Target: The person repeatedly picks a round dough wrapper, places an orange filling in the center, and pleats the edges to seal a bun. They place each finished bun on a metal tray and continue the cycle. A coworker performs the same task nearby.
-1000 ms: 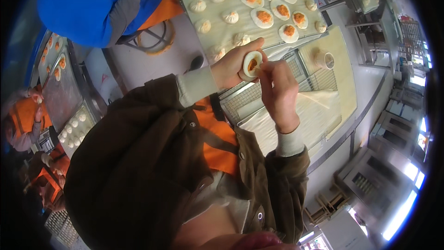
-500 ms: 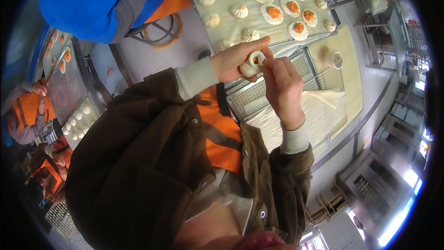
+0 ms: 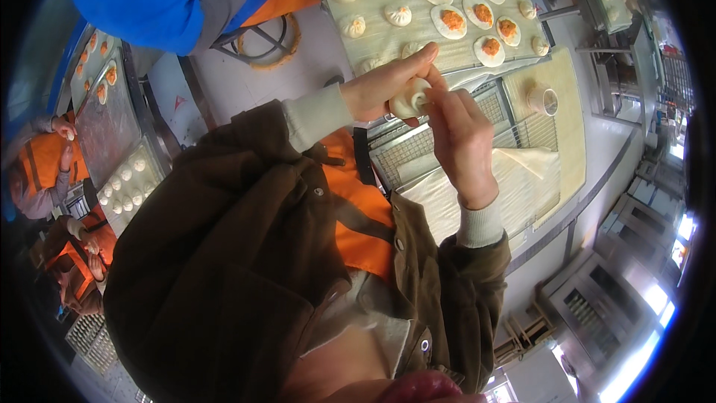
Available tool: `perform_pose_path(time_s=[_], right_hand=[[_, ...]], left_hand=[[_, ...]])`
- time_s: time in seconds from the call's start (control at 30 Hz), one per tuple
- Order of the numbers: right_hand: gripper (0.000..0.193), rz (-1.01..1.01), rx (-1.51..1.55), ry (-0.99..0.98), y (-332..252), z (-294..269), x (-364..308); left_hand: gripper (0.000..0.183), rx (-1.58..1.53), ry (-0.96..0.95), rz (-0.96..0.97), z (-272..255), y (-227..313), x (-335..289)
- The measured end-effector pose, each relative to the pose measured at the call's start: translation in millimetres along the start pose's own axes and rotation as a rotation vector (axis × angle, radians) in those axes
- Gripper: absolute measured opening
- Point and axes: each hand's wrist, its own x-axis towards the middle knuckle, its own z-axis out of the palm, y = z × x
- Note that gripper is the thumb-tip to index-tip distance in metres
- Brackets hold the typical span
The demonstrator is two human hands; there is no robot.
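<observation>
A pale dough bun [image 3: 406,103] rests in my left hand [image 3: 380,88], whose fingers curl around it with the thumb up along its far side. My right hand [image 3: 464,134] pinches the gathered dough rim at the bun's top. Only a small opening shows there, partly hidden by my fingertips. Just beyond my hands lies a cloth-lined tray [image 3: 440,51]. On its left stand several pleated buns [image 3: 398,15]; on its right lie several flat dough rounds [image 3: 489,51] topped with orange filling [image 3: 453,20].
A clear cup [image 3: 542,101] stands on a beige mat to the right. Under my hands is a wire rack [image 3: 403,151] beside a pale cloth [image 3: 485,186]. A co-worker in blue [image 3: 138,0] is at far left, others beside another tray [image 3: 108,123]. Metal cabinets [image 3: 597,291] line the right.
The bun's opening has drawn in, and the orange filling inside no longer shows. My right fingers have shifted slightly along the rim. The view has moved a little.
</observation>
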Motion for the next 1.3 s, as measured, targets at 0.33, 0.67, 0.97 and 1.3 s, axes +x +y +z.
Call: perform_pose_path(time_s=[0.33, 0.67, 0.97, 1.3], right_hand=[[0.018, -0.008, 0.06, 0.071, 0, -1, -4], [0.018, -0.031, 0.101, 0.027, 3, -2, -8], [0.016, -0.005, 0.106, 0.094, 5, -11, -7], [0.019, -0.033, 0.086, -0.038, 10, -7, -4]], left_hand=[[0.064, 0.094, -0.033, 0.19, 2, -1, -1], [0.075, 0.37, 0.103, 0.093, 5, 17, 10], [0.074, 0.283, 0.0, 0.103, 14, 24, 9], [0.081, 0.391, 0.041, -0.183, 14, 30, 19]])
